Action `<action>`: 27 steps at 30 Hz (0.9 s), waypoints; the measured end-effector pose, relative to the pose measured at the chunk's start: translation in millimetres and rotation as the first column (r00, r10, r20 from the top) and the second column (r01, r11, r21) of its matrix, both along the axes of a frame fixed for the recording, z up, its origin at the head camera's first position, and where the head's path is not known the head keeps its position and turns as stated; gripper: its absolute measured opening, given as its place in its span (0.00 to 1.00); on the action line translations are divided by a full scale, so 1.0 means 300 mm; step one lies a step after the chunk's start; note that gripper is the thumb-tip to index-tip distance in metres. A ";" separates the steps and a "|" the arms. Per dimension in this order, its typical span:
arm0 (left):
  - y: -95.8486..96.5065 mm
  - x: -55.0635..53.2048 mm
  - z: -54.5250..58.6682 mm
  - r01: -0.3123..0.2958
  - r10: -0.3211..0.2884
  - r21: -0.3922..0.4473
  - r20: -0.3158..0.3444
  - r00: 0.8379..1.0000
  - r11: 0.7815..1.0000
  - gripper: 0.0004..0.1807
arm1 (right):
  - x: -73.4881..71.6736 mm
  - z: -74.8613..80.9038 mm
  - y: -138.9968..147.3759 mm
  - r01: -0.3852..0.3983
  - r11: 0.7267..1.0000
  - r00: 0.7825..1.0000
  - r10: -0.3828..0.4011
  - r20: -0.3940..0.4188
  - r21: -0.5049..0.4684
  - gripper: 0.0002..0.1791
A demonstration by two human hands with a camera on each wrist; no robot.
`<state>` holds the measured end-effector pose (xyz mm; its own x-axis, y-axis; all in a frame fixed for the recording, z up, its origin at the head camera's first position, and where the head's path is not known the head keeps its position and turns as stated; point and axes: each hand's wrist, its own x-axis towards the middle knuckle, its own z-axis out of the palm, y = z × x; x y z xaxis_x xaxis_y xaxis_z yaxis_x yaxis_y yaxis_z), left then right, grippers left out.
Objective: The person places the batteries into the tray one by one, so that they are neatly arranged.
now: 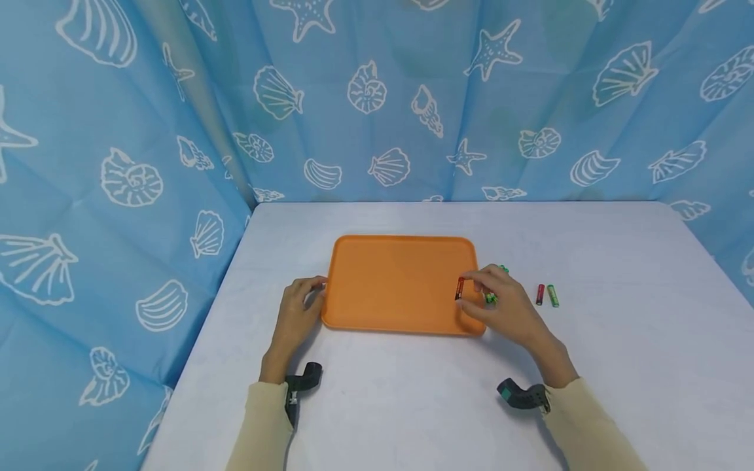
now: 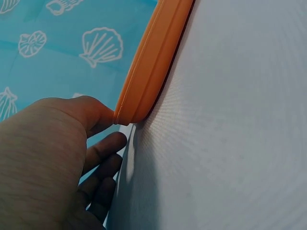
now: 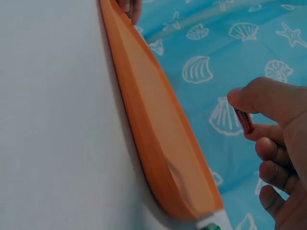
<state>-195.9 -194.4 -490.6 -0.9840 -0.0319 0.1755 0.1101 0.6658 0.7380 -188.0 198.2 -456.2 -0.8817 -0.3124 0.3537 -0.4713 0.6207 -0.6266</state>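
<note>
My right hand point(image 1: 503, 305) pinches a small red and black battery point(image 1: 459, 288) between thumb and fingertip, above the right end of an orange tray point(image 1: 400, 281). In the right wrist view the battery point(image 3: 244, 120) stands on end between thumb and index finger, and the other fingers are bent with nothing in them. My left hand point(image 1: 296, 315) is at the tray's left edge. The left wrist view has its thumb touching the rim of the tray point(image 2: 148, 67), the other fingers loosely bent below. Small green items point(image 1: 491, 298) beside the tray are partly hidden by the right hand.
On the white table to the right lie a red battery point(image 1: 540, 294) and a green battery point(image 1: 552, 296), side by side. A blue curtain point(image 1: 412, 131) with white shell prints hangs along the back and left of the white-covered table point(image 1: 412, 405).
</note>
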 end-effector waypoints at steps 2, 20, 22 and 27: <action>-0.005 0.002 -0.001 0.001 -0.001 0.006 -0.003 1.000 1.000 0.16 | -0.004 0.004 -0.023 -0.013 1.000 1.000 0.013 -0.011 0.004 0.25; -0.013 -0.010 -0.005 0.016 -0.016 -0.007 -0.033 0.999 1.000 0.15 | -0.079 0.012 -0.230 -0.102 0.995 0.988 0.100 -0.116 -0.012 0.25; -0.012 -0.011 -0.005 0.015 -0.015 -0.009 -0.028 1.000 1.000 0.15 | -0.081 0.006 -0.241 -0.098 0.995 0.988 0.097 -0.121 -0.005 0.25; -0.015 -0.014 -0.007 0.007 -0.007 -0.013 -0.021 1.000 1.000 0.16 | -0.083 0.007 -0.266 -0.095 0.996 0.992 0.094 -0.087 0.002 0.25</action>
